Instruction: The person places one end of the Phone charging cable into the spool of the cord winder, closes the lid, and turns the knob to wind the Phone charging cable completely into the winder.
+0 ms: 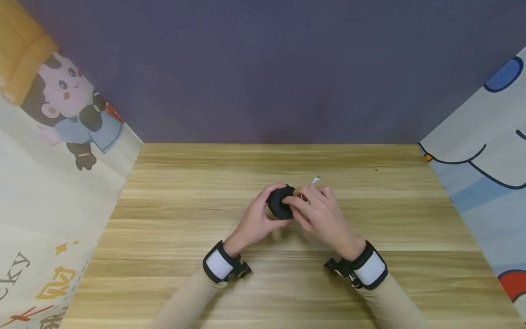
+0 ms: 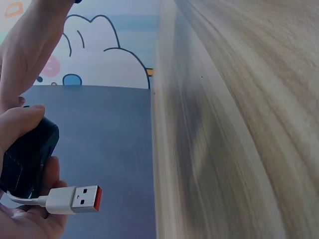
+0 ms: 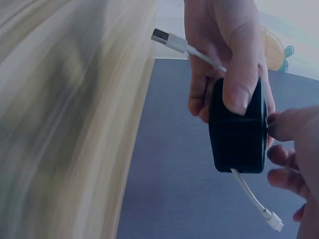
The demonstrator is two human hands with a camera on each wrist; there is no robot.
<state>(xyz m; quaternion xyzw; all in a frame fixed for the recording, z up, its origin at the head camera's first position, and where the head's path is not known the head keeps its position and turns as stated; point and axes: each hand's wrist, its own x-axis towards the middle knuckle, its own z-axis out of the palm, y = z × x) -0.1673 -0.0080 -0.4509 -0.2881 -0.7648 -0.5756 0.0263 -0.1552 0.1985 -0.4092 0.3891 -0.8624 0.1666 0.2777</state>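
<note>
My left hand (image 1: 255, 219) is curled round the black cable reel (image 1: 281, 202), thumb over its rim and fingers behind it, holding it just above the middle of the tabletop (image 1: 172, 219). My right hand (image 1: 322, 214) comes in from the other side, its fingertips pinching at the reel's edge, so both hands meet on the one thing. A white cable runs through the reel: its USB plug (image 2: 79, 199), with an orange-red tongue inside the metal shell, sticks out past my left fingers, and the small connector (image 3: 274, 221) at the other end hangs below the reel near my right fingers. Both forearms lie in beige sleeves, each wrist wearing a black strap with a white patch. I can read no brand on the reel or plug.

The tabletop is pale wood grain. Behind it stands a dark purple-grey wall (image 1: 279, 68); cartoon-printed panels close in both sides, the left one (image 1: 53, 183) bearing a dark-haired figure and the letters "ky".
</note>
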